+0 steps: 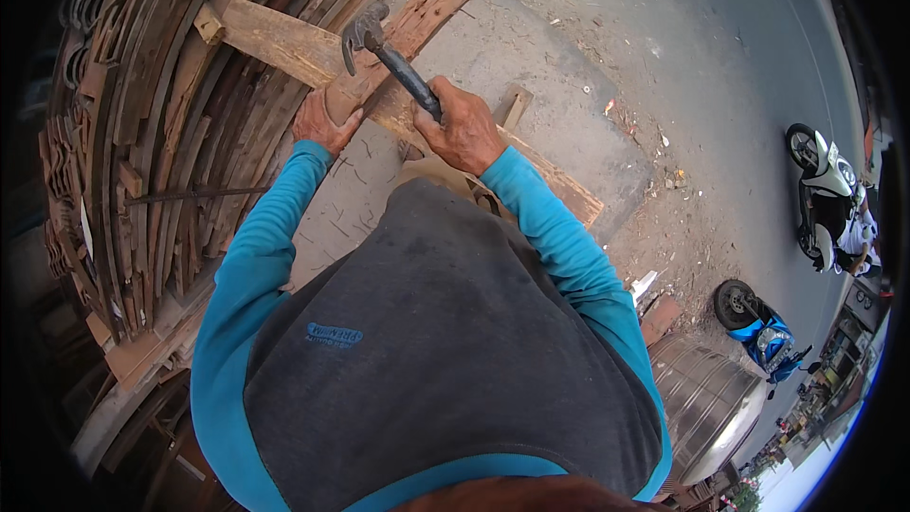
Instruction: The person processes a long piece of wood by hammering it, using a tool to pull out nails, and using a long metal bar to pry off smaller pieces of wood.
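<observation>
My right hand (462,125) is wrapped round the dark handle of a claw hammer (409,79). The hammer's head is raised toward the far left, over a reddish, rough wooden board (424,21). My left hand (324,121) grips the near end of that board, with the thumb on its edge. Beneath it, a longer pale plank (280,41) lies crosswise, from the wood pile to the right past my right hand. Whether the hammer touches the board, I cannot tell.
A tall pile of old planks (156,123) fills the left side. Thin nails (346,171) appear scattered on the ground near my left arm. A short wood block (513,106) lies by the plank. To the right are a metal tank (706,403), a blue motorcycle (766,334) and a white scooter (832,175).
</observation>
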A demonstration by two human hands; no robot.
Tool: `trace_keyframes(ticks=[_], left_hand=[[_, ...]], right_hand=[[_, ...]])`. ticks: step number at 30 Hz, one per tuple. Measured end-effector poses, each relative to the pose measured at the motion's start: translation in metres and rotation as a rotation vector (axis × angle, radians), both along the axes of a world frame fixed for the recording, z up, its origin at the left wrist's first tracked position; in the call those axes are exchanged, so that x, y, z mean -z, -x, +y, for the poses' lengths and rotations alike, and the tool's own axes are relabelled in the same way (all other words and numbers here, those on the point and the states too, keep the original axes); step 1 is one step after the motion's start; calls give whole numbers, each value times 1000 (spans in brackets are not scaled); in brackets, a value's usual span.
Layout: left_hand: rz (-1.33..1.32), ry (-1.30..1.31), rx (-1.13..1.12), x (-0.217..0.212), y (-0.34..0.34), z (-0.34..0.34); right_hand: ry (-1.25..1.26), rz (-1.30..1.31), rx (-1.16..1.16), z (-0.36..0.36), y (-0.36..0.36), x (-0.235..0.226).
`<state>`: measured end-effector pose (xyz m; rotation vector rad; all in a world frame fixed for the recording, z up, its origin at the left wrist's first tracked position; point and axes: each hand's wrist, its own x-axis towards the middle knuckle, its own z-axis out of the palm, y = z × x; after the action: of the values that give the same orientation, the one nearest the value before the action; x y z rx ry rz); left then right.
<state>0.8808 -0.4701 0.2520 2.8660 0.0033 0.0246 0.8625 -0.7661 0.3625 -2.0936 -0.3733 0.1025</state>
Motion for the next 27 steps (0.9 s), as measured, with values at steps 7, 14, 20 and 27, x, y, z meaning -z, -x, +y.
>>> trace_keyframes(ticks=[7,14,20,27], left_hand=[[-7,156,97,37,9,36],[-107,146,199,68,18,20],[-154,165,237,87,25,20],[-171,187,226,97,30,31]], right_hand=[[-25,-233,-309,121,5,-32],[153,-386,-500,224,-24,-5],[237,-415,-576,285,-42,19],[429,-281,-657,295,-64,46]])
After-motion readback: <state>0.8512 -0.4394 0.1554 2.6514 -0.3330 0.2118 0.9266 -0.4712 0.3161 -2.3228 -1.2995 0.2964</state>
